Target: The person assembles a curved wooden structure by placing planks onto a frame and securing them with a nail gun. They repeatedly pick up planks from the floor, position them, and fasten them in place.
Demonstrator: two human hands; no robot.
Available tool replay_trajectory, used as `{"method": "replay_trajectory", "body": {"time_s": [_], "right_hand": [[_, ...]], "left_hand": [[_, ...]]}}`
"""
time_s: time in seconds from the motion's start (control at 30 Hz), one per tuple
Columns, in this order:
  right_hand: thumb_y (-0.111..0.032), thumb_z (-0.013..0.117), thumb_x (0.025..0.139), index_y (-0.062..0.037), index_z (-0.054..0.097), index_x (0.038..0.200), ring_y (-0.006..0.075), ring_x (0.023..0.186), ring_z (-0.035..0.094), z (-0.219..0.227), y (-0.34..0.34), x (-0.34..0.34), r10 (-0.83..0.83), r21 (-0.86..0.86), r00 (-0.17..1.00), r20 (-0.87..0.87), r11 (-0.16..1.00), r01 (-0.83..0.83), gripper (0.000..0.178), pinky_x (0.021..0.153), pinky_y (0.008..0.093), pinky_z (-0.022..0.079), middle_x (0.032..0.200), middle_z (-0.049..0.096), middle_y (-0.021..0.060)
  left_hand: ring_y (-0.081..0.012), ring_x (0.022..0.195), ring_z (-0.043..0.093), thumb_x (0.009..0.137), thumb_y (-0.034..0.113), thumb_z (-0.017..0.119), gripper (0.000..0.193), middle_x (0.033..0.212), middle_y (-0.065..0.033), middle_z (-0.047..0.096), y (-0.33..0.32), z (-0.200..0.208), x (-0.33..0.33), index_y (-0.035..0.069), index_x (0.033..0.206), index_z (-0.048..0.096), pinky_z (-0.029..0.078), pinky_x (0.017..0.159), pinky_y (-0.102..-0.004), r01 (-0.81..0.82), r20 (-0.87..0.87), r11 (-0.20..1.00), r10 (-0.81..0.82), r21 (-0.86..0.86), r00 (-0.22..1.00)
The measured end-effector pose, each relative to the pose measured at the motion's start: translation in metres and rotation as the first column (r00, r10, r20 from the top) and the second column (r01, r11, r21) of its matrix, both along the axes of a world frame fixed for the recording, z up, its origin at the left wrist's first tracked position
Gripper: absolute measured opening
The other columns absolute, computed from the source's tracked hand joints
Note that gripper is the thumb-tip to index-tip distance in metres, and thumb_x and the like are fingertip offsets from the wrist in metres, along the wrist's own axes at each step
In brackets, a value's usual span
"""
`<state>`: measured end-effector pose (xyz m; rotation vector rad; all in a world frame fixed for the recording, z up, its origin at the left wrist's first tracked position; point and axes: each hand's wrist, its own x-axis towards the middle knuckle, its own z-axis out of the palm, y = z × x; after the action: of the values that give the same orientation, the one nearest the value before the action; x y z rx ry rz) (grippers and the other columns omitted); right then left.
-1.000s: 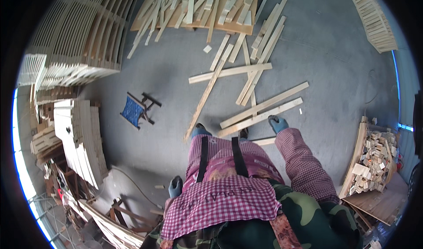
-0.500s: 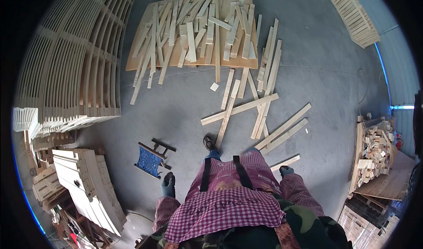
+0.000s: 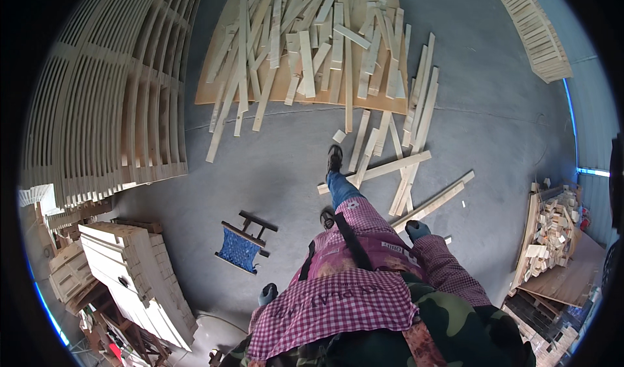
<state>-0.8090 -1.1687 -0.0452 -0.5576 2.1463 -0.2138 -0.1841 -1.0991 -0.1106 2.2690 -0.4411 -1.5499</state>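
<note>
One shoe (image 3: 334, 156) now stands by the block (image 3: 338, 136) before the board (image 3: 276, 93), bringing the person nearer its planks (image 3: 307, 65), while the left hand (image 3: 267, 293) and right hand (image 3: 417, 229), grip unclear, hang well short of it.

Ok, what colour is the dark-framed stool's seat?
The stool's seat is blue, clearest in the head view.

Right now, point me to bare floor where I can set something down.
Bare floor lies between the slatted stack and the front shoe, beyond the stool. Another patch runs from the boards by the right hand to the offcut heap, with one small white piece in it. The plywood sheet is crowded with wood strips.
</note>
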Motion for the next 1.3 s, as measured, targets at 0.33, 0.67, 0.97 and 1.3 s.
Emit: {"method": "replay_trajectory", "body": {"time_s": [0.33,0.67,0.97,1.3], "right_hand": [[-0.033,0.065,0.078,-0.0041,0.066,0.107,0.0199,0.075,0.064,-0.039,-0.201,-0.006,-0.066,-0.047,0.994,0.086,0.996,0.070,0.041,0.067,0.0329,0.051,0.090,0.069,0.0094],[-0.033,0.065,0.083,-0.0044,0.066,0.099,0.0110,0.055,0.052,-0.022,-0.348,-0.036,-0.170,0.033,0.977,0.130,0.985,0.167,0.033,0.051,0.0287,0.043,0.068,0.061,0.0017],[-0.031,0.066,0.079,-0.0038,0.066,0.105,0.0158,0.067,0.061,-0.046,-0.347,0.000,-0.178,0.006,0.983,0.050,0.984,0.178,0.037,0.063,0.0316,0.050,0.084,0.068,0.0069],[-0.019,0.066,0.080,-0.0046,0.055,0.123,0.0142,0.075,0.062,-0.055,-0.455,0.085,-0.208,0.106,0.971,0.121,0.975,0.196,0.047,0.062,0.0284,0.050,0.091,0.067,0.0074]], "left_hand": [[-0.0130,0.072,0.060,0.090,0.011,0.058,0.021,0.086,-0.0050,0.064,-0.276,0.098,-0.082,0.000,0.108,0.060,0.050,0.062,-0.0245,0.092,0.064,0.990,-0.086,-0.104,0.994],[-0.0178,0.069,0.063,0.090,0.014,0.048,0.020,0.074,-0.0078,0.066,-0.477,0.144,-0.178,0.002,0.090,0.063,0.047,0.061,-0.0315,0.621,0.541,0.784,-0.509,-0.030,0.669],[-0.0128,0.050,0.051,0.093,0.007,0.044,0.026,0.061,-0.0031,0.054,-0.585,0.120,-0.179,0.007,0.117,0.054,0.043,0.049,-0.0253,0.130,0.107,0.964,-0.108,-0.231,0.988],[-0.0190,0.083,0.061,0.085,-0.009,0.051,0.071,0.126,-0.0108,0.043,-0.710,0.108,-0.189,0.018,0.143,0.021,0.053,0.056,-0.0280,0.112,0.048,0.991,-0.109,-0.068,0.993]]}}
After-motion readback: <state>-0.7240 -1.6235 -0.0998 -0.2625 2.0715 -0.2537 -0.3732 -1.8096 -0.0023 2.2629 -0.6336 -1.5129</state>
